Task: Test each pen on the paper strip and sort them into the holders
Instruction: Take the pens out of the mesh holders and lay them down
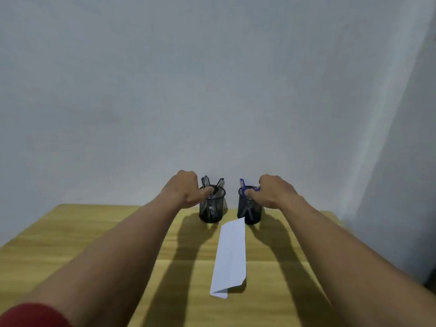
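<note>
Two black mesh holders stand at the far edge of the wooden table. The left holder (211,210) holds several black pens (207,181). In the right holder (249,212) stand blue pens (243,184). My left hand (185,190) reaches to the left holder's rim, fingers closed around a black pen there. My right hand (274,192) is at the right holder's rim, fingers pinching a blue pen. A white paper strip (232,256) lies lengthwise on the table in front of the holders, its near end folded up.
The wooden table (82,232) ends at a grey wall (212,90) right behind the holders. A second wall closes in on the right. My red sleeve (30,315) shows at the bottom left.
</note>
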A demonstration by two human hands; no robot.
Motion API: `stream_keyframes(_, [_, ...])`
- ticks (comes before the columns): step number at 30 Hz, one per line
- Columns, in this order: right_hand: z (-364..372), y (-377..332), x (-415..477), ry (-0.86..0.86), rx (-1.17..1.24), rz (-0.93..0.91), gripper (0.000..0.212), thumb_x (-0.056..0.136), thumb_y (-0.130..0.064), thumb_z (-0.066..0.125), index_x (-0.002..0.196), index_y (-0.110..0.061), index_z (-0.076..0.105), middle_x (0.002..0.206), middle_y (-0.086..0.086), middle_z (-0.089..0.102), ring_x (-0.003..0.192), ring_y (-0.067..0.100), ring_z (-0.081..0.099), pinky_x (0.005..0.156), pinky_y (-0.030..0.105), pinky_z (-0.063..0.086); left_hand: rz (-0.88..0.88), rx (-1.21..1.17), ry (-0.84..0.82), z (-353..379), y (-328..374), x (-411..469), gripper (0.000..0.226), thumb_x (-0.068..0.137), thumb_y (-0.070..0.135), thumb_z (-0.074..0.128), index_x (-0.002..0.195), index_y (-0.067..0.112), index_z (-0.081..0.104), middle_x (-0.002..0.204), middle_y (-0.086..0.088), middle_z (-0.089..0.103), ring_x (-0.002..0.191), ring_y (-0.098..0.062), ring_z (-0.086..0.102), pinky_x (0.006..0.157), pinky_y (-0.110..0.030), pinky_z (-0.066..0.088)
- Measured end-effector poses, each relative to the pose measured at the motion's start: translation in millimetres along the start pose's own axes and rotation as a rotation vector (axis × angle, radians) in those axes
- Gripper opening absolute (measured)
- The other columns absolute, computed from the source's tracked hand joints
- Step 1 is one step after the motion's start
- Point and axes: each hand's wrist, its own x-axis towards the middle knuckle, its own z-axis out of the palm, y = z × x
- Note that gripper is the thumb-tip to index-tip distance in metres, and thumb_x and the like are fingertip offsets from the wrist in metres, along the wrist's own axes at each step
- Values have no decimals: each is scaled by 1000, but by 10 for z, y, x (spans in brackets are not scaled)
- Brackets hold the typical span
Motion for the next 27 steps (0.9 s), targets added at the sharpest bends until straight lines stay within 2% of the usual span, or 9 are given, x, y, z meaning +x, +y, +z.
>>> stream_keyframes(2, [141, 44, 119, 46, -1, 37, 43, 92, -53, 60, 73, -15, 49, 83, 3, 59, 76, 28, 56, 59, 32, 38, -30, -27, 19, 130, -11, 106, 68, 81, 69, 52, 82, 1, 61, 94, -13, 65, 90, -35, 61, 71, -39, 51])
stream_keyframes(4, [316, 111, 256, 95, 48, 87, 42, 91, -53, 61, 76, -15, 54, 89, 4, 63, 79, 29, 60, 62, 33, 41, -85, -79, 51, 262, -17, 176, 63, 83, 66, 56, 70, 4, 54, 82, -12, 61, 80, -34, 58, 61, -36, 42])
stream_keyframes(8, [588, 182, 492, 164, 133, 188, 44, 88, -55, 60, 74, -14, 59, 90, 6, 67, 81, 30, 64, 63, 33, 43, -244, -210, 47, 479, 39, 346, 62, 80, 68, 60, 64, 9, 51, 68, -5, 58, 70, -28, 58, 55, -32, 37])
stream_keyframes(13, [876, 201, 733, 231, 233, 252, 45, 90, -56, 61, 78, -12, 57, 94, 8, 68, 85, 33, 65, 66, 34, 45, -336, -416, 26, 739, 100, 539, 59, 69, 70, 68, 79, 12, 63, 77, -3, 66, 78, -26, 65, 65, -35, 51])
stream_keyframes(16, [974, 179, 834, 280, 271, 281, 52, 84, -62, 64, 91, -11, 60, 98, 8, 68, 93, 34, 65, 70, 37, 50, -366, -472, 81, 818, 122, 591, 56, 62, 70, 74, 80, 19, 63, 80, 1, 67, 84, -25, 65, 75, -39, 56])
stream_keyframes(18, [1013, 161, 889, 300, 269, 292, 58, 80, -64, 66, 101, -10, 61, 102, 8, 68, 99, 35, 65, 76, 40, 52, -376, -448, 111, 860, 134, 632, 55, 59, 70, 77, 80, 23, 59, 85, 3, 67, 93, -26, 63, 80, -42, 54])
stream_keyframes(21, [1015, 151, 972, 312, 286, 294, 59, 79, -62, 68, 106, -10, 60, 104, 8, 68, 99, 34, 65, 73, 38, 50, -377, -362, 129, 918, 135, 687, 55, 59, 67, 79, 88, 24, 61, 96, 2, 67, 105, -28, 56, 84, -42, 50])
stream_keyframes(24, [1024, 128, 1027, 319, 305, 273, 47, 81, -54, 67, 98, -11, 59, 99, 8, 67, 97, 35, 64, 74, 39, 51, -372, -299, 164, 972, 121, 740, 48, 61, 63, 82, 84, 24, 64, 97, 1, 66, 106, -29, 53, 78, -38, 42])
stream_keyframes(27, [1060, 88, 1032, 370, 278, 237, 33, 88, -43, 62, 97, -11, 62, 104, 9, 66, 107, 37, 58, 87, 44, 51, -337, -279, 189, 1000, 128, 773, 43, 62, 60, 83, 82, 26, 64, 93, 1, 65, 104, -29, 52, 76, -36, 38])
